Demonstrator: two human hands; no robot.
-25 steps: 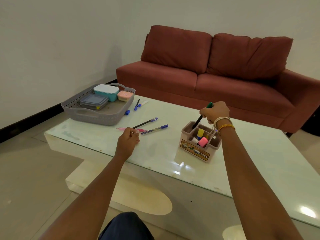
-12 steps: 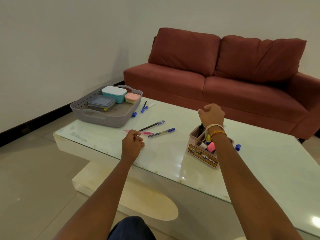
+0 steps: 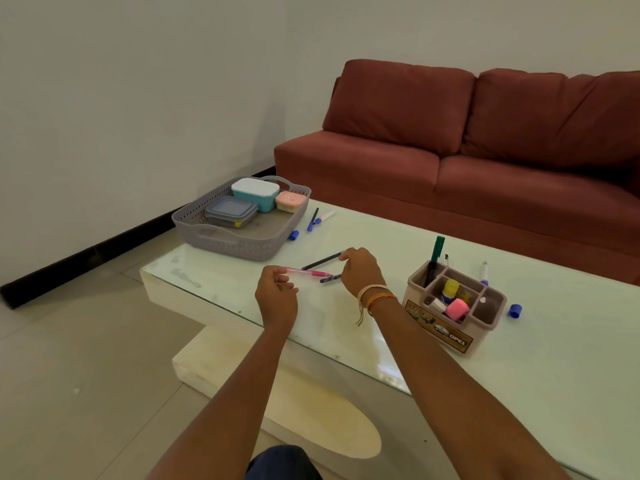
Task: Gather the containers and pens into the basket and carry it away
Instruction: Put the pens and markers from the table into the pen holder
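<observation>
The left hand [image 3: 277, 296] hovers just above the near edge of the glass-topped desk [image 3: 381, 341], its fingers curled and pinching one end of a pink pen [image 3: 309, 272]. The right hand [image 3: 360, 271], with thread bands at the wrist, is beside it with its fingers bent around the end of a black pen [image 3: 320, 261] that slants up off the glass. A blue pen [image 3: 330, 279] lies on the desk just under the right hand, partly hidden by it.

The grey basket [image 3: 239, 245] sits at the far left corner of the desk. Inside it are three lidded containers: a teal container [image 3: 255, 194] with a white lid at the back, a small pink container [image 3: 291, 201] touching its right side, and a flat grey container [image 3: 231, 212] in front of them. Just beside the basket's right wall lie a blue cap [image 3: 293, 235], a dark pen [image 3: 312, 220] and a white marker [image 3: 325, 215].

To the right of the hands stands a beige pen holder [image 3: 450, 336] with several compartments. A green marker [image 3: 435, 252] stands upright in its back left compartment; a yellow-topped item and a pink one sit in the middle ones. Behind the holder a white pen [image 3: 484, 273] lies on the glass, and a second blue cap [image 3: 515, 310] rests just to its right.

A red sofa [image 3: 485, 150] stands behind the desk.
</observation>
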